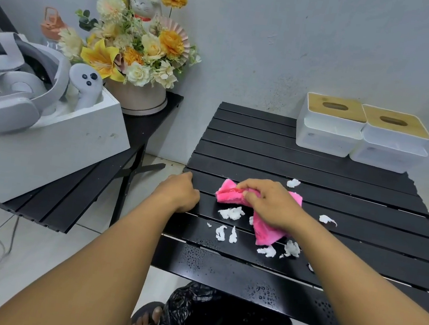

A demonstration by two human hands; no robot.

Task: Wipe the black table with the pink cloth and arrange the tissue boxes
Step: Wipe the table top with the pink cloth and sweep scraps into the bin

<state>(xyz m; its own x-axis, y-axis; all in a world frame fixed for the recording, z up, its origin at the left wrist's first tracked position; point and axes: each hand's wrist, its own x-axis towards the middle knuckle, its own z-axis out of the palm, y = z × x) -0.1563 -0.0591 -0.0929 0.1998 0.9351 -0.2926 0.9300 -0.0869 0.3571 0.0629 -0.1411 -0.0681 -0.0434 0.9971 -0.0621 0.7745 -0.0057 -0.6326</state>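
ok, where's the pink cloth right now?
Head view: the pink cloth is mid-table on the black table, gripped under the right hand, with white tissue scraps around it.

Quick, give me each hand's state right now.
Left hand: fingers curled at the edge of the black table; whether it grips cannot be told.
Right hand: grips the pink cloth.

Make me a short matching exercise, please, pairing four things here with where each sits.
Things:
1 pink fluffy cloth
2 white tissue boxes with wooden lids
3 black plastic bin bag
4 left hand

Places:
A far right corner of the black slatted table
B below the table's near edge
C under the right hand
D curled at the table's left edge

Pairs: 1-C, 2-A, 3-B, 4-D.
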